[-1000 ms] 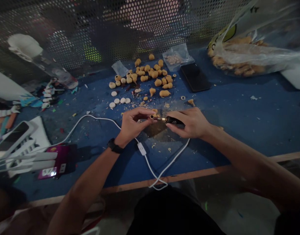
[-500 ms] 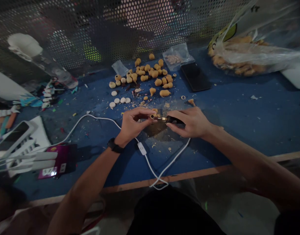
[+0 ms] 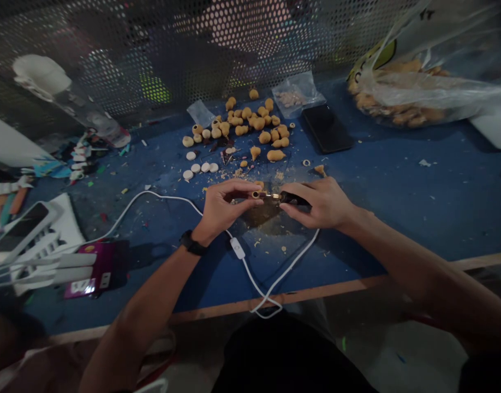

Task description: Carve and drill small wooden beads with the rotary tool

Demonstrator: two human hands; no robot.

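Observation:
My left hand (image 3: 221, 206) pinches a small tan bead (image 3: 255, 194) between thumb and fingertips, a black watch on its wrist. My right hand (image 3: 322, 203) is wrapped round a black rotary tool (image 3: 290, 198) whose thin metal tip meets the bead. Both hands hover just above the blue table (image 3: 398, 185), over a patch of tan dust. The tool's white cable (image 3: 250, 275) with an inline switch loops down past the table's front edge and off to the left.
Behind the hands lies a pile of tan gourd-shaped beads (image 3: 254, 125) and several white discs (image 3: 199, 168). A black phone (image 3: 326, 129), small plastic bags, a large bag of beads (image 3: 401, 93), a perforated metal screen and clutter with a white phone (image 3: 17, 232) at left.
Almost nothing: both hands stay together at the bead and tool, shifted only very slightly upward.

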